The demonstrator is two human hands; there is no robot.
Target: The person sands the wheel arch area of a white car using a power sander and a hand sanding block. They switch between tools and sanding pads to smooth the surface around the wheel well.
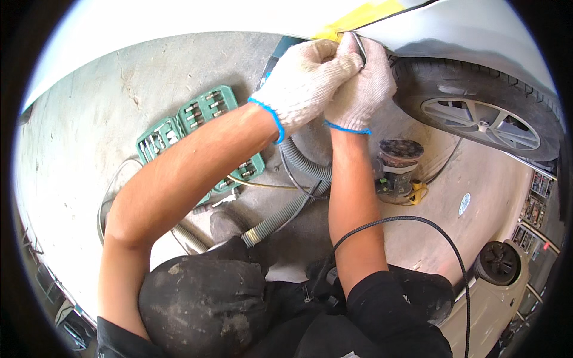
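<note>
Both my hands wear white knit gloves with blue cuffs and meet at the lower edge of a white car body panel [179, 15]. Yellow masking tape [358, 19] covers the panel right above the fingers. My right hand [369, 83] is closed around a thin, curved metal piece [360, 48], of which only a short stretch shows. Fingers bent in a pinch, my left hand [304, 77] presses against the right one. Whatever lies between its fingertips is hidden.
A car wheel [483, 122] stands close to my right hand. On the floor are a round sander [399, 161], a ribbed grey hose [280, 218] and an open green socket set [158, 140]. A black braided cable [439, 230] arches over my right forearm. Another vehicle [492, 307] is at the lower right.
</note>
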